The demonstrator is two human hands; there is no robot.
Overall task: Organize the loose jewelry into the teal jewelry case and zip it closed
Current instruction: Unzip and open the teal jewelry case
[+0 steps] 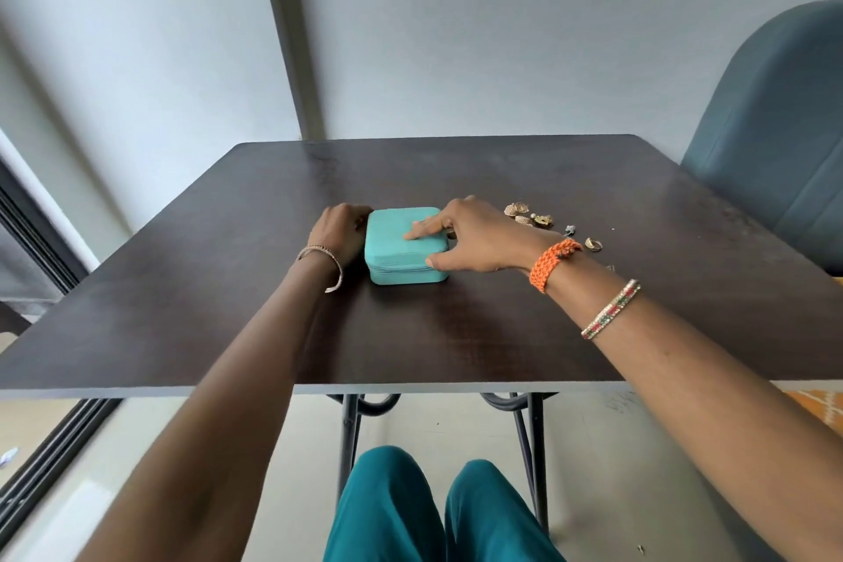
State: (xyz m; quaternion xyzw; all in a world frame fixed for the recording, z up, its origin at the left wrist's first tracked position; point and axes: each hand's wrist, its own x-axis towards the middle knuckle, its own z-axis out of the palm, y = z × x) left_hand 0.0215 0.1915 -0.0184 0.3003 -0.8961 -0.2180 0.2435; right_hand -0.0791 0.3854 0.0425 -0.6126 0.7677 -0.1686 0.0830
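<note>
Left hand grip: fingers curled against the left wall of the case, bracing it; can't tell if they pinch a zipper pull or anything else there. Plain metal bangle on that wrist. Small square teal fabric jewelry case sits mid-tabletop between both hands, lid down, zipper seam running along the near side and looking closed all the way across what shows. Right hand grip: spread over the case's right half, index finger straight and pressing the lid top, thumb at the near right corner, nothing clamped. Orange braided band and a beaded bangle on that forearm. Loose gold-tone jewelry pieces, earrings and a ring by the look, lie scattered on the dark brown wooden tabletop just right of the right hand, apart from the case. Right hand is the nearer one to them. Judgement: case needs unzipping first, nothing packed yet. No brand, label or writing readable anywhere.
</note>
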